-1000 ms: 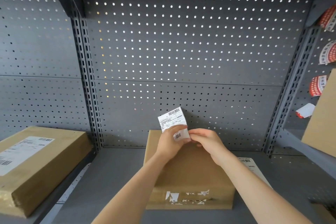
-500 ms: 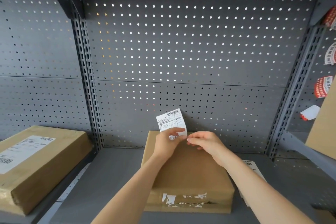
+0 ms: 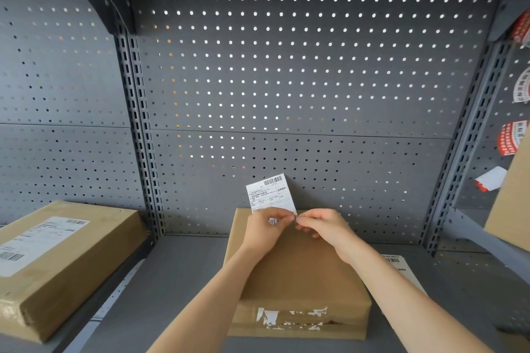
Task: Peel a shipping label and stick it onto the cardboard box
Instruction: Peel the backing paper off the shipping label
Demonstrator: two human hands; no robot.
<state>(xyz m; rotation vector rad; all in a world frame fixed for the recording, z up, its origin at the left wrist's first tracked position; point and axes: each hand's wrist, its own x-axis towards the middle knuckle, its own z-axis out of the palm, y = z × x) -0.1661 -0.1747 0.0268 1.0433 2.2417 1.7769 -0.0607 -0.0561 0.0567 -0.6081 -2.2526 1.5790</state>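
Observation:
A white shipping label [image 3: 270, 193] with barcodes stands upright above the far edge of a flat brown cardboard box [image 3: 298, 278] on the grey shelf. My left hand [image 3: 265, 228] holds the label's lower part between thumb and fingers. My right hand [image 3: 322, 225] pinches the label's lower right corner, fingertips touching those of the left hand. Both hands hover over the far half of the box. The box's near side shows torn white label remnants [image 3: 286, 317]. I cannot tell whether the backing has separated from the label.
A second cardboard box [image 3: 60, 264] with a label on top lies on the neighbouring shelf at left. Another label sheet [image 3: 401, 269] lies on the shelf right of the box. A perforated grey back panel [image 3: 286, 94] rises behind. A tilted box [image 3: 513, 203] and red stickers are at right.
Both hands and the label have stayed over the far edge of the box. The fingertips of the two hands have come closer together at the label's lower right corner.

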